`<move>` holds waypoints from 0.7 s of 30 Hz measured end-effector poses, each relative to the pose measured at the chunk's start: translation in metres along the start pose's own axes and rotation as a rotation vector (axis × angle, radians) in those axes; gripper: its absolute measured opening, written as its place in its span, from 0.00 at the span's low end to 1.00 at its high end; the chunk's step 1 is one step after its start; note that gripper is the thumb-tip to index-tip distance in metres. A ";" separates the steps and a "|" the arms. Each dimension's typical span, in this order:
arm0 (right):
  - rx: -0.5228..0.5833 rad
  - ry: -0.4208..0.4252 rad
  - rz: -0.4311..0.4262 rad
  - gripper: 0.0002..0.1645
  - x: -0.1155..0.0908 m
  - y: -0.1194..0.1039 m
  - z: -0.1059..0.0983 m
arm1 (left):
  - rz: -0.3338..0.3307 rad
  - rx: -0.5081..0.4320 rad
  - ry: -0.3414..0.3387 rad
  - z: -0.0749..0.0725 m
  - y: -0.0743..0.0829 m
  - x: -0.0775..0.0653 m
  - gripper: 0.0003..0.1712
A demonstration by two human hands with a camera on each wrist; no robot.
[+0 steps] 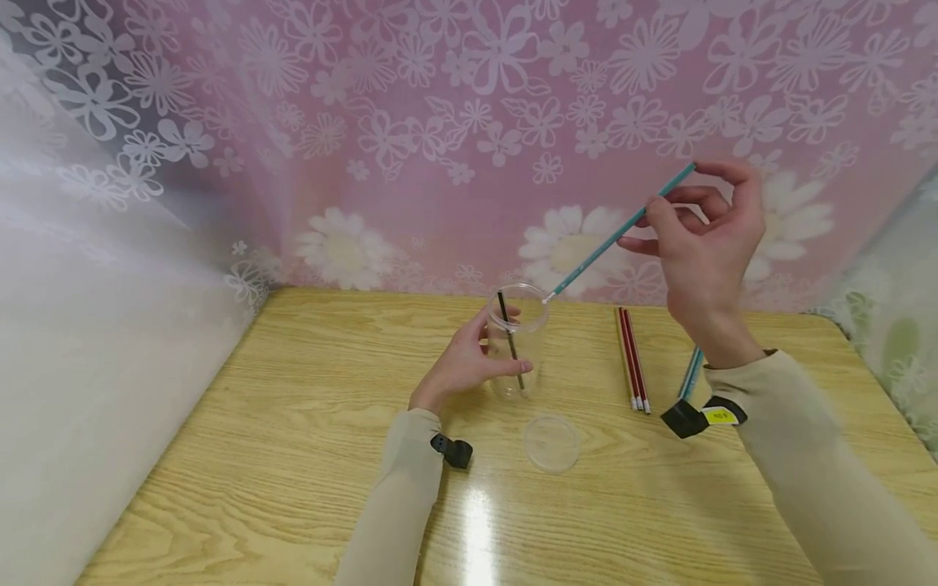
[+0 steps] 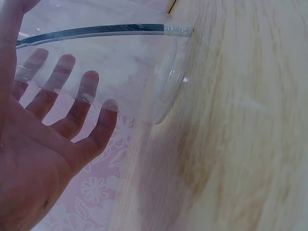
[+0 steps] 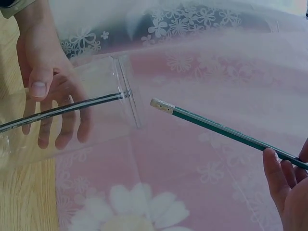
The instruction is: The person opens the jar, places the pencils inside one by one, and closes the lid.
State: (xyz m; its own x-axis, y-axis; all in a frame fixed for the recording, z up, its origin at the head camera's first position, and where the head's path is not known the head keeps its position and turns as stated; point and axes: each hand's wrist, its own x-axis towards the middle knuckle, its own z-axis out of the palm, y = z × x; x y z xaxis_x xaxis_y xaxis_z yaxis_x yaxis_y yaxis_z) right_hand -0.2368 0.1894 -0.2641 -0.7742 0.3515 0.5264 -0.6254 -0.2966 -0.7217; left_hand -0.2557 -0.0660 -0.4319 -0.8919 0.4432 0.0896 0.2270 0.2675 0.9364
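My left hand (image 1: 465, 358) holds a clear plastic jar (image 1: 536, 346) upright at the table, thumb on the near side and fingers behind it. Inside the jar a black striped pencil (image 1: 510, 342) leans, its white end at the bottom in the left wrist view. Raised to the right, my right hand (image 1: 707, 232) pinches a teal pencil (image 1: 623, 230) near its upper end. This pencil slants down to the left, and its eraser end (image 3: 161, 105) is just outside the jar's rim in the right wrist view. The jar's mouth is uncovered.
A clear round lid (image 1: 551, 443) lies flat on the wooden table (image 1: 293, 488) in front of the jar. Several red and tan pencils (image 1: 634, 358) lie together to its right. More teal pencils (image 1: 692, 374) are partly hidden by my right wrist. A pink flowered curtain (image 1: 440, 163) hangs behind.
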 end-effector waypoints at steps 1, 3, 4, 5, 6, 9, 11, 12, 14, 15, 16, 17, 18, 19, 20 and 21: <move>-0.002 -0.004 -0.005 0.27 0.000 0.001 0.001 | 0.000 0.000 0.001 0.000 0.000 0.000 0.42; -0.010 -0.008 -0.005 0.26 -0.001 0.003 0.004 | 0.002 -0.004 0.003 0.000 0.001 0.000 0.42; -0.016 -0.011 -0.005 0.26 -0.001 0.005 0.005 | 0.003 -0.004 0.004 0.000 0.001 0.000 0.42; -0.020 -0.014 -0.004 0.26 -0.002 0.006 0.006 | 0.000 -0.005 0.004 0.000 0.001 0.000 0.42; -0.023 -0.017 -0.003 0.26 -0.002 0.008 0.007 | -0.002 -0.004 0.003 0.000 0.001 -0.001 0.42; -0.040 -0.036 0.002 0.26 -0.005 0.013 0.009 | -0.008 -0.003 0.004 0.000 0.001 -0.001 0.41; -0.051 -0.055 0.002 0.26 -0.007 0.017 0.011 | -0.008 0.000 0.006 0.000 0.001 -0.001 0.41; -0.059 -0.066 0.001 0.26 -0.008 0.019 0.012 | -0.007 0.001 0.008 0.000 0.001 -0.001 0.40; -0.087 -0.090 -0.005 0.26 -0.010 0.023 0.013 | -0.008 -0.001 0.010 0.000 0.002 -0.001 0.40; -0.103 -0.103 -0.008 0.26 -0.011 0.025 0.014 | -0.010 -0.002 0.010 0.000 0.002 -0.001 0.40; -0.113 -0.115 -0.012 0.26 -0.012 0.027 0.015 | -0.013 -0.003 0.010 0.000 0.002 -0.002 0.40; -0.128 -0.128 -0.020 0.26 -0.013 0.028 0.015 | -0.016 -0.005 0.009 0.000 0.002 -0.002 0.39; -0.143 -0.142 -0.030 0.26 -0.015 0.030 0.016 | -0.019 -0.005 0.008 0.000 0.002 -0.002 0.39; -0.161 -0.155 -0.042 0.26 -0.016 0.032 0.017 | -0.022 -0.007 0.006 0.000 0.003 -0.002 0.39; -0.177 -0.166 -0.055 0.26 -0.017 0.033 0.018 | -0.025 -0.008 0.005 0.000 0.003 -0.002 0.39; -0.194 -0.177 -0.067 0.25 -0.018 0.035 0.019 | -0.028 -0.008 0.004 0.000 0.003 -0.002 0.38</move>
State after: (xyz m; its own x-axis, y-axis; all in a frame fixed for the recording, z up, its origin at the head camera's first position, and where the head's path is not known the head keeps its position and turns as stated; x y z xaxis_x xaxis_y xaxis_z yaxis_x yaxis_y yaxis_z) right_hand -0.2461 0.1556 -0.2902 -0.7473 0.1985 0.6341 -0.6587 -0.0965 -0.7462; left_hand -0.2535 -0.0663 -0.4288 -0.8995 0.4319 0.0652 0.1992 0.2727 0.9413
